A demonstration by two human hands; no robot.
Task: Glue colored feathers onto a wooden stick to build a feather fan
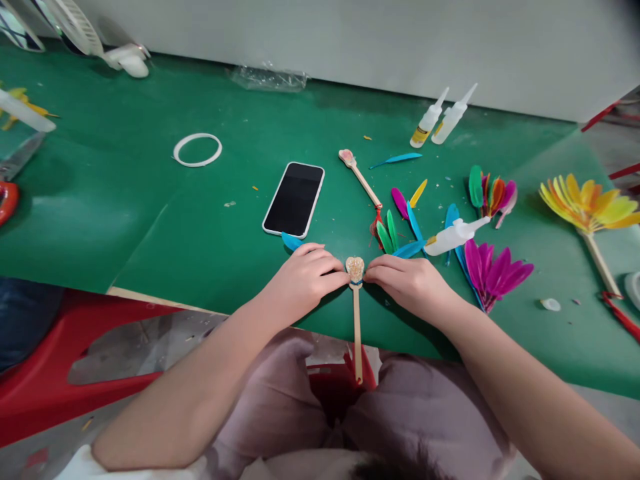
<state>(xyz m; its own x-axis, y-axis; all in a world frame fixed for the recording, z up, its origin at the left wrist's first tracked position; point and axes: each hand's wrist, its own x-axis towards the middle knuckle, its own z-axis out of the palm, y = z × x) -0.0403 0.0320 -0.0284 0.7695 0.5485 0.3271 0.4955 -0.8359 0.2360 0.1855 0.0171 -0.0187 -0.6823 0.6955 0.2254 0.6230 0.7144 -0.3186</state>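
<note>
A wooden fan handle [357, 327] with a heart-shaped head lies across the table's front edge, its lower end sticking out over my lap. A thin blue strand crosses its neck just below the head. My left hand [313, 277] pinches at the neck from the left, fingers together. From the other side my right hand [407, 280] does the same with closed fingertips. A blue feather [291, 241] pokes out behind my left hand; whether it is gripped is hidden. Beyond my right hand lie another blue feather [410, 249] and green feathers [384, 237].
A phone [294, 199] lies ahead on the green table. Right of it are a second wooden handle [365, 179], a fallen glue bottle [453, 237], two upright glue bottles [427, 127], magenta feathers [493, 270] and a yellow feather fan [593, 207]. Scissors [7, 200] lie far left.
</note>
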